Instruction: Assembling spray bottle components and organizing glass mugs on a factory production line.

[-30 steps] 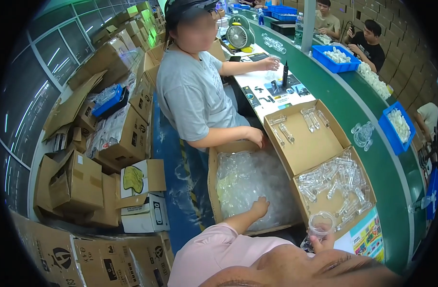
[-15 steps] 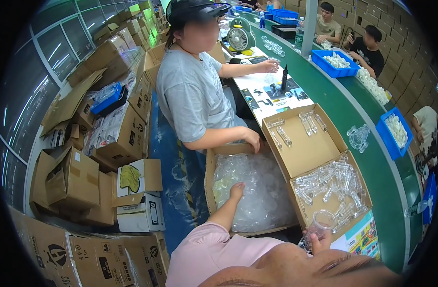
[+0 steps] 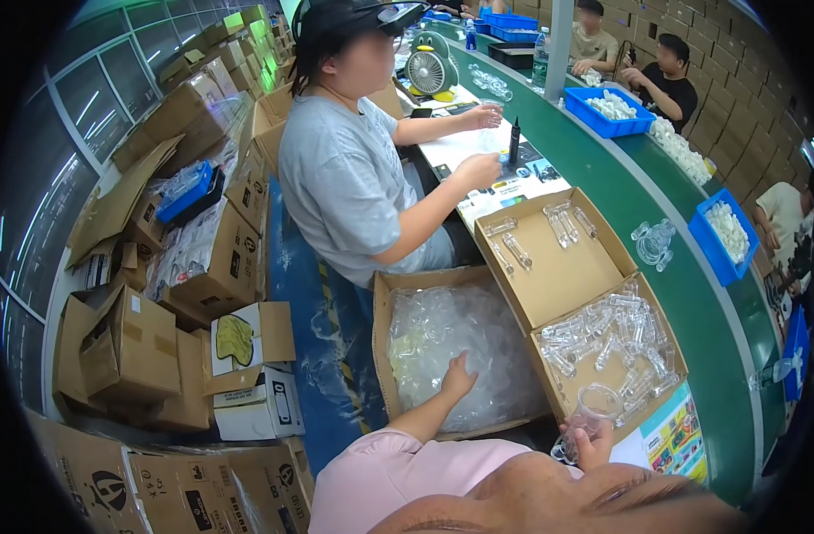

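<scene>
My left hand (image 3: 459,377) reaches over a cardboard box (image 3: 382,360) filled with a heap of clear plastic pieces (image 3: 443,329). Its fingers point forward and look slightly apart, and I see nothing held in them. My right hand (image 3: 594,448), low at the right, is closed around a clear plastic cup (image 3: 600,405) whose round rim faces up. Another clear part with a rounded end shows beside the fingers, partly hidden. Just beyond that hand stands a shallow cardboard tray (image 3: 549,392) piled with clear plastic tubes (image 3: 612,334).
A second shallow tray (image 3: 558,289) holds several clear tubes. A co-worker (image 3: 354,169) sits ahead, both hands over the table. The green conveyor (image 3: 692,311) curves along the right, carrying clear parts (image 3: 653,243) and a blue bin (image 3: 725,236) of white pieces. Cartons (image 3: 131,347) crowd the left.
My left hand has moved slightly right and down over the plastic pieces. The co-worker's nearer hand has risen from the box to the table. My right hand keeps the cup.
</scene>
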Available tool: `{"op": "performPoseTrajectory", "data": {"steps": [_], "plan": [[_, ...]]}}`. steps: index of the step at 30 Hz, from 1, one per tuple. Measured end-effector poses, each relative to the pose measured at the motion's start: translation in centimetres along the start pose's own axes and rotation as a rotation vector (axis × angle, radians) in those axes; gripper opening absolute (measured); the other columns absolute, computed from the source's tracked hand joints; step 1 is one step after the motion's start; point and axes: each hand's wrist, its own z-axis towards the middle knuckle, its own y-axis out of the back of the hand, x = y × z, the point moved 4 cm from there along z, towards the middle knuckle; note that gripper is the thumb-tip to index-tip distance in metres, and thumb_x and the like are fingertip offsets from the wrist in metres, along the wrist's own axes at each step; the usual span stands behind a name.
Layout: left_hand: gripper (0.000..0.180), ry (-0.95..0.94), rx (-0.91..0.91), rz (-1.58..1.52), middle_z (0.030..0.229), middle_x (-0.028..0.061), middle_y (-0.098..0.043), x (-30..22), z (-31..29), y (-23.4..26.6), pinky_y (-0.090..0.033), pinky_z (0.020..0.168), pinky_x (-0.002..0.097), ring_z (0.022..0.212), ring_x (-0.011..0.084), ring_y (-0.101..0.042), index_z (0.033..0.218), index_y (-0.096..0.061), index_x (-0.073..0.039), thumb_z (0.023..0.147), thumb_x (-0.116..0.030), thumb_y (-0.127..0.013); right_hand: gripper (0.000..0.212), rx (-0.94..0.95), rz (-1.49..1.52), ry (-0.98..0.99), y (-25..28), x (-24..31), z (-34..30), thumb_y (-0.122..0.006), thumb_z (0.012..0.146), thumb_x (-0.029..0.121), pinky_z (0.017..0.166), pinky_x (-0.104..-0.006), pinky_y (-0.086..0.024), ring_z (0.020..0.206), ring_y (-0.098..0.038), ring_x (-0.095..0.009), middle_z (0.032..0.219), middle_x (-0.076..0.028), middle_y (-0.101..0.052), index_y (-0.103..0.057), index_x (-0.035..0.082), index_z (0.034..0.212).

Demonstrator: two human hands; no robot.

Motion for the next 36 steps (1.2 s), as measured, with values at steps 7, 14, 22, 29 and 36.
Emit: {"op": "performPoseTrajectory", "data": {"steps": [7, 14, 22, 29, 36], "plan": [[0.066, -0.155, 0.279, 0.118, 0.122, 0.0271, -0.041, 2.2, 0.2, -2.8, -0.045, 0.085, 0.0451, 0.109, 0.0389, -0.047, 0.130, -0.034, -0.011, 0.072, -0.025, -0.064, 0.037, 0.018, 0.005, 0.017, -0.1, 0.0, -0.1, -0.059, 0.082, 0.014, 0.077, -0.0328, -0.049, 0.084, -0.061, -0.022, 0.095, -0.015, -0.059, -0.041, -0.001, 0.110], [0.046, -0.867, 0.347, 0.798, 0.122, 0.0192, -0.045, 1.5, -0.5, -5.6, -0.033, 0.097, 0.0460, 0.112, 0.0329, -0.046, 0.127, -0.039, -0.011, 0.081, -0.013, -0.043, 0.038, 0.031, 0.000, 0.013, -0.3, 0.1, -0.2, -0.060, 0.082, 0.013, 0.077, -0.0336, -0.049, 0.085, -0.061, -0.023, 0.096, -0.015, -0.059, -0.040, -0.001, 0.112], [0.041, -0.824, 0.672, 0.685, 0.129, 0.0190, -0.041, -0.4, 2.0, -7.9, -0.032, 0.100, 0.0408, 0.118, 0.0331, -0.041, 0.126, -0.042, -0.011, 0.085, -0.010, -0.037, 0.047, 0.009, -0.029, 0.032, -0.3, 0.1, 0.0, -0.063, 0.081, 0.026, 0.074, -0.0358, -0.051, 0.082, -0.062, -0.025, 0.092, -0.017, -0.059, -0.040, -0.002, 0.111], [0.036, -0.803, 0.600, 0.545, 0.126, 0.0175, -0.044, 0.4, 0.6, -8.2, -0.031, 0.099, 0.0457, 0.118, 0.0336, -0.042, 0.119, -0.049, -0.013, 0.084, -0.010, -0.040, 0.041, 0.028, -0.002, -0.003, 0.1, 0.2, 0.1, -0.060, 0.083, 0.017, 0.079, -0.0363, -0.050, 0.087, -0.061, -0.023, 0.096, -0.015, -0.060, -0.041, -0.003, 0.112], [0.037, -1.131, 0.621, 0.842, 0.120, 0.0197, -0.048, -0.3, 0.3, -8.6, -0.044, 0.087, 0.0407, 0.104, 0.0331, -0.052, 0.123, -0.046, -0.017, 0.087, -0.016, -0.037, 0.044, 0.005, 0.090, -0.025, 0.4, -0.2, 0.2, -0.060, 0.083, 0.022, 0.079, -0.0373, -0.051, 0.087, -0.061, -0.025, 0.097, -0.017, -0.059, -0.039, -0.003, 0.113]]}}
